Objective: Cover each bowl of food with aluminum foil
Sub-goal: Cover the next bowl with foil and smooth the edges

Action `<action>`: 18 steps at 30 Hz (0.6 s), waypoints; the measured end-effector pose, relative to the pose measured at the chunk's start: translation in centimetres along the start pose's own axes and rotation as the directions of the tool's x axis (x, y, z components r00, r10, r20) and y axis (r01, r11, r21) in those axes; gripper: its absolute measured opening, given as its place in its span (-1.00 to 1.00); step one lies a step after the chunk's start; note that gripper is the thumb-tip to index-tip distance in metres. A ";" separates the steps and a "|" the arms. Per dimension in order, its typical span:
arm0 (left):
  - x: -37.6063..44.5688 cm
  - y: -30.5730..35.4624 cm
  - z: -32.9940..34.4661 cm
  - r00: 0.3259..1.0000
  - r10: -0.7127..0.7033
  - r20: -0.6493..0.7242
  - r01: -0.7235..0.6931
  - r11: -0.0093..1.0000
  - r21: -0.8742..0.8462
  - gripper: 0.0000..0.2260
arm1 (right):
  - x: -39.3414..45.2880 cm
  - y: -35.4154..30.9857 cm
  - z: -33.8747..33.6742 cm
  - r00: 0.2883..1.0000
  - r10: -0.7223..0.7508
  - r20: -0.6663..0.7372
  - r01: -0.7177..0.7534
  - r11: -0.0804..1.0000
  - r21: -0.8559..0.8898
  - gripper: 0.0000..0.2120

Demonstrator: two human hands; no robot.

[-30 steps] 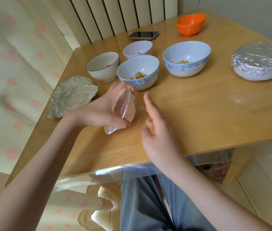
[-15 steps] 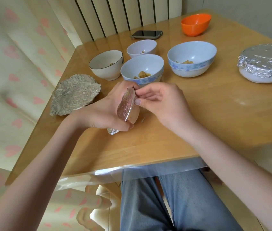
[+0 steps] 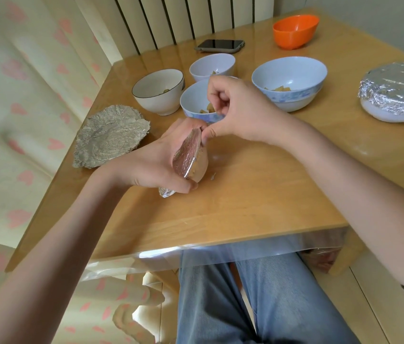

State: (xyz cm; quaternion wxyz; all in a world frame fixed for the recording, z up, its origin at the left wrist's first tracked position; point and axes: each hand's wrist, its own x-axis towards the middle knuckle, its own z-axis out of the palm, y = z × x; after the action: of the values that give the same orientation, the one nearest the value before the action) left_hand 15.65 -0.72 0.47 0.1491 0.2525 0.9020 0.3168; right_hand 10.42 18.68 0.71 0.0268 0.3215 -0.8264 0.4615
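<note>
Task status: one bowl wrapped, one in hand, four open.

The left hand (image 3: pixel 151 162) grips a small bowl (image 3: pixel 197 165) tilted on edge at table (image 3: pixel 258 207) centre, foil (image 3: pixel 186 155) over its mouth; the right hand (image 3: pixel 235 108) pinches the foil rim at 12 o'clock. Judged complete: the wrapped bowl (image 3: pixel 396 95) at 3 o'clock. Remaining uncovered: four bowls from 11 to 1 o'clock, including the orange bowl (image 3: pixel 295 31). A spare foil sheet (image 3: pixel 111 135) lies at 9 o'clock.
</note>
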 end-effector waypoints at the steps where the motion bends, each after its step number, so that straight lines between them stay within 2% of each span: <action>1: -0.1 0.0 0.0 1.000 0.001 0.001 -0.001 1.000 0.004 -0.34 | 0.2 0.0 0.1 1.000 -0.015 0.028 0.015 1.000 -0.006 -0.49; 4: -0.3 0.4 -0.1 0.999 -0.039 -0.019 0.039 0.999 0.002 -0.34 | 0.1 0.4 0.4 0.999 -0.003 0.040 0.001 0.999 0.046 -0.60; 7: -0.1 1.2 0.0 0.987 -0.147 -0.072 0.151 0.987 0.054 -0.24 | -2.4 1.0 0.3 0.997 0.051 -0.062 -0.043 0.992 0.115 -0.75; 10: -0.3 2.2 -0.3 0.966 -0.250 -0.065 0.257 0.955 0.147 -0.26 | -6.1 0.9 0.6 0.987 0.128 -0.099 -0.102 0.967 0.233 -0.87; 12: -0.4 2.8 -0.4 0.937 -0.347 -0.046 0.345 0.893 0.289 -0.28 | -7.7 0.7 1.6 0.984 0.154 -0.086 -0.124 0.951 0.283 -0.90; 15: 0.1 3.2 0.5 0.889 -0.455 -0.049 0.408 0.740 0.534 -0.24 | -8.5 0.5 3.3 0.984 0.157 -0.080 -0.131 0.954 0.269 -0.86; 18: 0.8 3.8 1.2 0.860 -0.509 -0.030 0.421 0.675 0.606 -0.07 | -8.7 0.3 4.2 0.987 0.149 -0.065 -0.131 0.966 0.221 -0.80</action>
State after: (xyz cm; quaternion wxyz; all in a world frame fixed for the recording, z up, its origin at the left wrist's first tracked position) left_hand 16.92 2.86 1.90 0.2018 0.0697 0.9757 -0.0484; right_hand 18.22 19.88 -4.86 -0.0073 0.2442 -0.7903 0.5619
